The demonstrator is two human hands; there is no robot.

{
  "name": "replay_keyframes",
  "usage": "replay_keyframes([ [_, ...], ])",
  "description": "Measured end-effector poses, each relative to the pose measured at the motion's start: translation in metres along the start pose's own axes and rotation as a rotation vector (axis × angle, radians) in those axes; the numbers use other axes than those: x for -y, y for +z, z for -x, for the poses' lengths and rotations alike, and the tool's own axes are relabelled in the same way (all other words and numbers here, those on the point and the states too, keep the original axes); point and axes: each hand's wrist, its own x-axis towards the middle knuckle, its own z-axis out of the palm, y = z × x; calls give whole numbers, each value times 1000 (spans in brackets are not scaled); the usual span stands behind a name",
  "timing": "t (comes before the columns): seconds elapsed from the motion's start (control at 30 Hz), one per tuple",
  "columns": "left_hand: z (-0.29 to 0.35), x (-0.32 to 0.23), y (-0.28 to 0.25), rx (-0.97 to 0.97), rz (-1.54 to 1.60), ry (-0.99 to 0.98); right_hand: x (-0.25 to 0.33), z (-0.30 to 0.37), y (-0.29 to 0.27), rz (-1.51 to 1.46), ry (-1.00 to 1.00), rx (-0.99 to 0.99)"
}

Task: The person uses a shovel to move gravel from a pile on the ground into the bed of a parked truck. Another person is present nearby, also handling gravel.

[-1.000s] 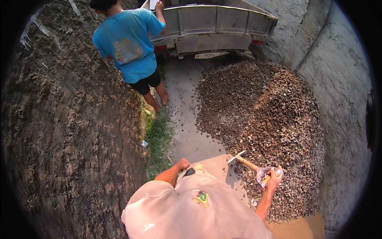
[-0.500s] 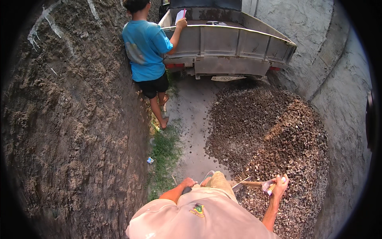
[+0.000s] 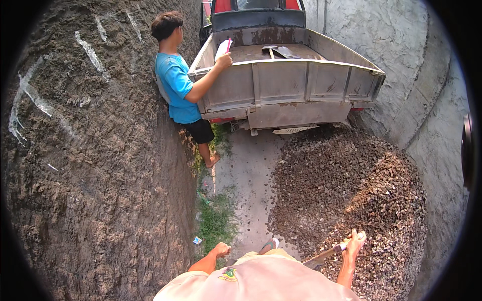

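My right hand (image 3: 355, 243), at the lower right over the gravel, is closed round the pale grip of a shovel (image 3: 329, 252). The shovel's short wooden shaft slopes down to the left toward its metal end, partly hidden behind my shirt. My left hand (image 3: 220, 249) hangs by my left side with its fingers curled in, and nothing shows in it. Beneath my right hand spreads a large heap of gravel (image 3: 346, 195).
Ahead stands a small truck (image 3: 281, 88) with its tailgate up and another shovel (image 3: 283, 52) in its bed. A person in a blue shirt (image 3: 178, 85) stands at its left corner, holding a notebook (image 3: 223, 48). A rough earth bank (image 3: 100, 175) and a grey wall (image 3: 437, 135) flank the path.
The view has tilted up, showing more of the truck bed and cab. The shovel's shaft slopes more steeply, still in my right hand. My left hand has shifted left in view.
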Motion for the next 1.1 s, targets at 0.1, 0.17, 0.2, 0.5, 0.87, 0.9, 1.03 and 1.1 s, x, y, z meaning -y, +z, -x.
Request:
replay_keyframes([
  [0.1, -12, -63, -36, -133, 130, 14, 12, -11, 26, -105, 15, -113],
  [0.17, -18, -111, -41, -151, 177, 76, 16, -28, 16, -14, -26, -246],
  [0.2, -25, -125, -46, -128, 186, 89, 15, -48, 2, -34, -92, -259],
  [0.5, -137, -141, -40, 454, -815, 238, 222, 49, 25, -166, -379, 65],
  [0.87, -62, -568, -171, 65, -252, 989, 241, 46, 145, -161, -591, 113],
  [0.9, -62, -598, -198, -88, -151, 1127, 228, 39, 196, -140, -629, 110],
  [1.03, -54, -730, -273, -627, -106, 1623, 181, -7, 211, -98, -562, -7],
  [1.1, -55, -772, -309, -905, -181, 1706, 174, -6, 214, -68, -548, 30],
])
